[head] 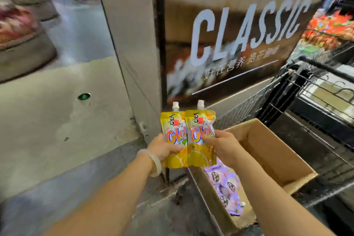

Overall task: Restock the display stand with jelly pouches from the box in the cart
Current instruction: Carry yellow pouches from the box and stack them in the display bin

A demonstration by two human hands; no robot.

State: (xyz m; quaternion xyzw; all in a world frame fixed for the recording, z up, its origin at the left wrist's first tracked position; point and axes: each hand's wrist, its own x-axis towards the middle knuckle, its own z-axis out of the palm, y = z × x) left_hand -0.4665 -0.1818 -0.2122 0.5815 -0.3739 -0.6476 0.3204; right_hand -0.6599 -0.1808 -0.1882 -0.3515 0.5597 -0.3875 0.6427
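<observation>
Head view: two yellow jelly pouches sit side by side, upright, white caps up, held above the near-left corner of the cardboard box [272, 151] in the wire cart [298, 101]. The left hand [164, 147] grips the left pouch [173, 134] at its lower left edge, thumb across the front; a pale bangle [153, 163] circles that wrist. The right hand [220, 143] pinches the right pouch [201, 140] at its right edge — the two pouches overlap slightly at the middle. Purple pouches [226, 188] lie on the box floor along its left wall. Behind stands a panel [239, 25] lettered CLASSIC.
</observation>
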